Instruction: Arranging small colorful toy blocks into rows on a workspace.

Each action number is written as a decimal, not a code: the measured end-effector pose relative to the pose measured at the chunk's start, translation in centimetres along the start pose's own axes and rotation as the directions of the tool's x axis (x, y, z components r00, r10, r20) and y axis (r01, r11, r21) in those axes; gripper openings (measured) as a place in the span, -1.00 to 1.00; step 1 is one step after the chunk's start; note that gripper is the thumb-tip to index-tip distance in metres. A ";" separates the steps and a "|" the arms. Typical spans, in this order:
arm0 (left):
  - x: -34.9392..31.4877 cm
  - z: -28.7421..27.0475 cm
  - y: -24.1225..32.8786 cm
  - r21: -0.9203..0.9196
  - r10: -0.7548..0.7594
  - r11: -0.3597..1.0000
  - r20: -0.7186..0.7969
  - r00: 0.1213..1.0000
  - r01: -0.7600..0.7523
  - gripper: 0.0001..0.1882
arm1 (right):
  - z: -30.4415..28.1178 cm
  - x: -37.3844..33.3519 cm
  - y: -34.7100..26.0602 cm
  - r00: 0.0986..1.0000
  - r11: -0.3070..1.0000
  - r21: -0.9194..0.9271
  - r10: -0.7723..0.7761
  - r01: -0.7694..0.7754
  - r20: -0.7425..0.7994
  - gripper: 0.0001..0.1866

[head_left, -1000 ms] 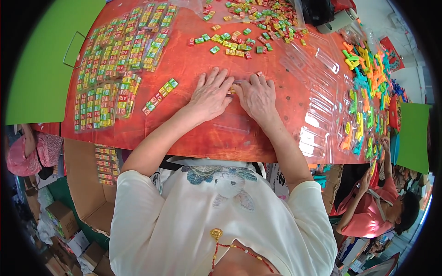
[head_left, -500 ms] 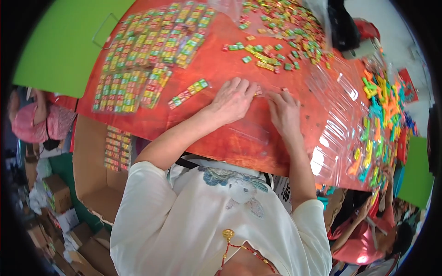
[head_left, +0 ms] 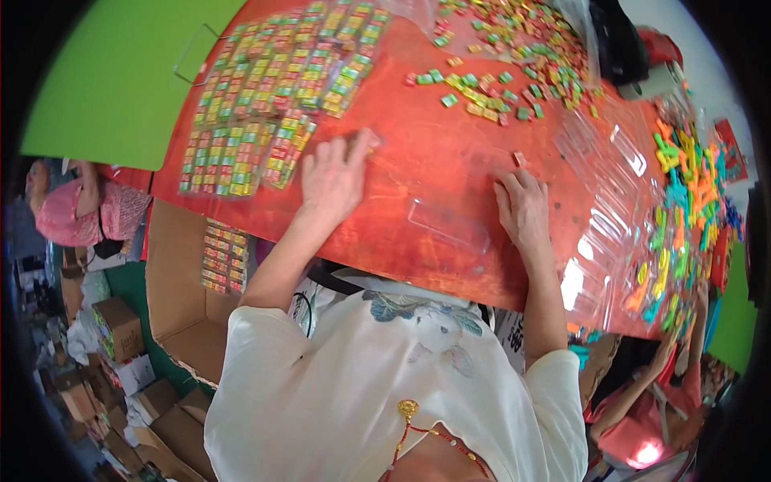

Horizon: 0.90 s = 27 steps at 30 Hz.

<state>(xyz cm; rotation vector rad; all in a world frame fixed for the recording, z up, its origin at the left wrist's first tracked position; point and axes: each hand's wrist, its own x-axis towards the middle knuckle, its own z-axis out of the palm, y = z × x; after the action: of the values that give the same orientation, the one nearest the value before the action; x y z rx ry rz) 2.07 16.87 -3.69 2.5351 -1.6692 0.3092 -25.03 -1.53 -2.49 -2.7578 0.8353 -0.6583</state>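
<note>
My left hand (head_left: 332, 178) is at the left of the red tabletop, fingers bent and slightly blurred. They close over a narrow strip of small coloured packets (head_left: 374, 143), which shows only at one fingertip; the hand hides the rest. My right hand (head_left: 524, 207) rests on the table with its fingers loosely bent and apart, holding nothing. Just beyond its fingertips lies one small red packet (head_left: 520, 159). Between my hands and nearer to me is a clear, narrow plastic tray (head_left: 448, 227).
Filled strips (head_left: 277, 76) cover the far left. A loose pile of small coloured packets (head_left: 514, 68) lies at the far side. Clear trays (head_left: 598, 233) are stacked at right, near bright plastic toys (head_left: 683, 173). A cardboard box (head_left: 173, 273) stands below left. Other people sit on both sides.
My left hand has moved left from the middle of the table, over the strip lying there. My right hand has drawn slightly back toward me. The view has shifted a little.
</note>
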 end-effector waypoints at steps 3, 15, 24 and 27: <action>0.2 0.1 -0.9 0.056 -0.110 0.992 -0.001 0.994 0.110 -0.34 | -0.8 -0.5 -0.3 1.000 1.000 0.011 0.016 -0.017 0.008 -0.82; 4.7 -0.7 4.5 -0.329 0.158 0.925 -0.131 0.979 -0.193 -0.36 | 2.3 0.4 3.0 0.979 0.977 -0.064 0.198 -0.201 -0.052 -0.65; 15.7 2.7 8.8 -0.344 0.225 0.918 0.043 0.973 -0.197 -0.49 | 6.1 8.5 2.9 0.976 0.984 -0.102 0.129 -0.149 -0.174 -0.85; 15.2 2.5 9.9 -0.358 0.248 0.911 0.078 0.966 -0.205 -0.53 | 6.2 9.0 3.1 0.984 0.989 -0.116 0.076 -0.096 -0.161 -0.86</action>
<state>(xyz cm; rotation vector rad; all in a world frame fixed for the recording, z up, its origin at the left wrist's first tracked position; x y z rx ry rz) -0.90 -1.23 -3.18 2.1445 -1.8732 -0.1232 -16.95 -8.90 -5.64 -2.7865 1.0553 -0.8419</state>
